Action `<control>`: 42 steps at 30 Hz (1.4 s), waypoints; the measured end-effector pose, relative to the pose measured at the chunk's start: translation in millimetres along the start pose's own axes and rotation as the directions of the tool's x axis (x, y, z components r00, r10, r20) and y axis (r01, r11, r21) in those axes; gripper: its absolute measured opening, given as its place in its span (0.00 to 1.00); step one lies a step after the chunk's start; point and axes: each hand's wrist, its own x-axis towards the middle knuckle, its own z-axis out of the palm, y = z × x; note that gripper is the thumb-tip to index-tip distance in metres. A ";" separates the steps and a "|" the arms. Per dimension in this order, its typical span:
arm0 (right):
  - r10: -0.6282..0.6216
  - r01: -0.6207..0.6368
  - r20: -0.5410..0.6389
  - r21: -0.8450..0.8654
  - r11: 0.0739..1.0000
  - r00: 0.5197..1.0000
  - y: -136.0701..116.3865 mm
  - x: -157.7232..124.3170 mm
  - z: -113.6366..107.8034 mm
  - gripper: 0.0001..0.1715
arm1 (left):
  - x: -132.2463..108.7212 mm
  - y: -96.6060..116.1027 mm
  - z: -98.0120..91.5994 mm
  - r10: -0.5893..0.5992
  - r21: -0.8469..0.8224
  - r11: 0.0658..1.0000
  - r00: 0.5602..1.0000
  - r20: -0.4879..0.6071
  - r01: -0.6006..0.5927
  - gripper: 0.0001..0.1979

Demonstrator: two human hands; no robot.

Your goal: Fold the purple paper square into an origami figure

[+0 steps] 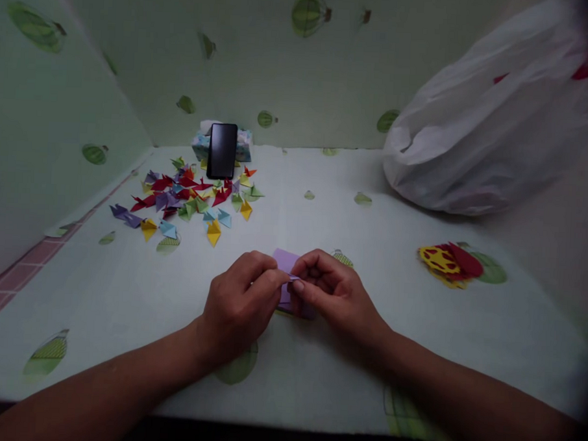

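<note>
Between my fingertips is a small folded piece of purple paper [294, 278], mostly covered by my fingers. My left hand [246, 303] pinches it from the left with thumb and forefinger. From the other side my right hand [337, 294] pinches the same piece, its other fingers curled in. Flat on the table just below both hands lies a stack of purple paper sheets [285, 256], with a thin yellowish edge at its front. Further off to the left spreads a pile of small folded paper cranes [192, 206] in red, yellow, purple, green and blue.
A black phone [222, 151] leans on a tissue box [245, 143] behind the cranes. At the right, yellow and red paper cut-outs [448, 261] lie on the table [333, 222]. A large white plastic bag [473, 137] stands at the back right, against the wall.
</note>
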 end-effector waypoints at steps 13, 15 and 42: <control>0.074 -0.073 0.004 0.191 0.979 0.997 4.8 0.8 -0.5 0.07 | 2.6 -2.4 0.4 0.058 -0.015 0.998 0.998 -0.023 -0.058 0.08; 0.071 -0.072 0.010 0.200 0.977 0.997 5.2 0.7 -0.8 0.07 | 2.7 -2.4 0.3 0.062 -0.017 0.998 0.998 -0.022 -0.063 0.09; -0.390 0.396 0.114 -0.462 0.794 0.914 5.5 6.1 -13.6 0.03 | 11.8 -2.9 -2.4 -0.249 -0.403 0.867 0.956 0.157 0.292 0.07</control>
